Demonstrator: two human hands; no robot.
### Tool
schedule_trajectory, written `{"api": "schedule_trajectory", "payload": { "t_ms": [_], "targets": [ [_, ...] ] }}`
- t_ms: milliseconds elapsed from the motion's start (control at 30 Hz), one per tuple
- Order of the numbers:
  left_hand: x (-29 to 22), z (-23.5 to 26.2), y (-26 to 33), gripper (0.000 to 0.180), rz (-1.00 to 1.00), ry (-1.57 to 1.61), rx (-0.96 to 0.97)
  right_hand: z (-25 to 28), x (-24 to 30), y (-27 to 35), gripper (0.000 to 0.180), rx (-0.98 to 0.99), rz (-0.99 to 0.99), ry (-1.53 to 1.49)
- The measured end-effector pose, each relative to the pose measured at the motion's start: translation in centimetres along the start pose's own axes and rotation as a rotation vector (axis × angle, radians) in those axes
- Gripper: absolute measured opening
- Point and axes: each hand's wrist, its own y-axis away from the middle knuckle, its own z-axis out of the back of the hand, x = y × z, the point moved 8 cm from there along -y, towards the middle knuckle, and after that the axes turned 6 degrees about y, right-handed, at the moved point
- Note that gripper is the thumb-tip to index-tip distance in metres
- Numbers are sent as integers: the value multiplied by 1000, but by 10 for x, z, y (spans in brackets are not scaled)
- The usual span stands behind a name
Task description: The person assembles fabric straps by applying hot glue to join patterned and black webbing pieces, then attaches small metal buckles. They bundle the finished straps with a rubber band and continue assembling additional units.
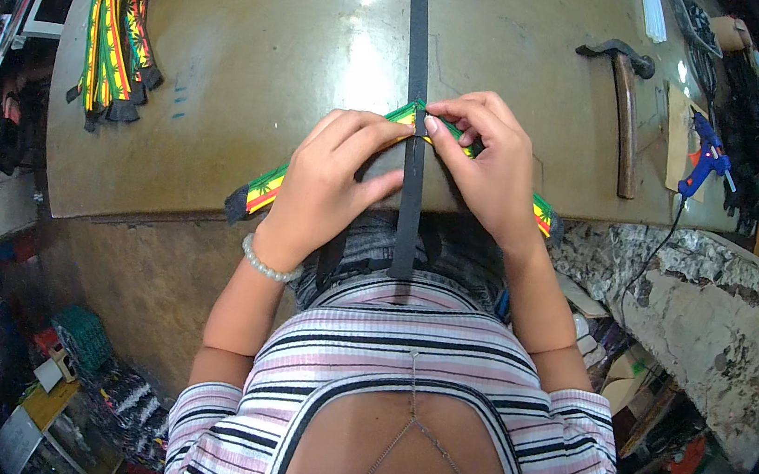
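A strap patterned in green, yellow and red (pixel 265 188), with black ends, lies bent across the table edge in front of me. A long black strap (pixel 409 203) runs down the table, crosses the patterned one at its bend and hangs toward my lap. My left hand (pixel 339 162) presses its fingertips on the patterned strap just left of the crossing, its thumb lower down by the black strap. With thumb and index finger, my right hand (pixel 489 161) pinches the straps at the right side of the crossing. My fingers partly hide the bend.
A bundle of similar patterned straps (pixel 110 52) lies at the far left. On the right are a hammer (pixel 625 115) and a blue glue gun (pixel 706 160) whose cord hangs over the edge. White sticks (pixel 653 14) and black strips (pixel 754 139) lie beyond.
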Motion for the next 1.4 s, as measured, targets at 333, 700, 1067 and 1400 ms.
{"api": "schedule_trajectory", "payload": {
  "t_ms": [333, 700, 1067, 1400],
  "targets": [
    [17, -4, -11, 16, 166, 115, -126, -2, -3, 3, 13, -1, 1, 11],
    [26, -3, -24, 29, 336, 96, -69, 4, 19, -34, 22, 324, 101, 25],
    [25, -8, -21, 30, 336, 69, -25, -19, 1, -77, 16, 279, 366, -19],
    [9, -12, -20, 35, 139, -54, 27, -2, 12, -68, 24, 38, 347, 258]
  ]
}}
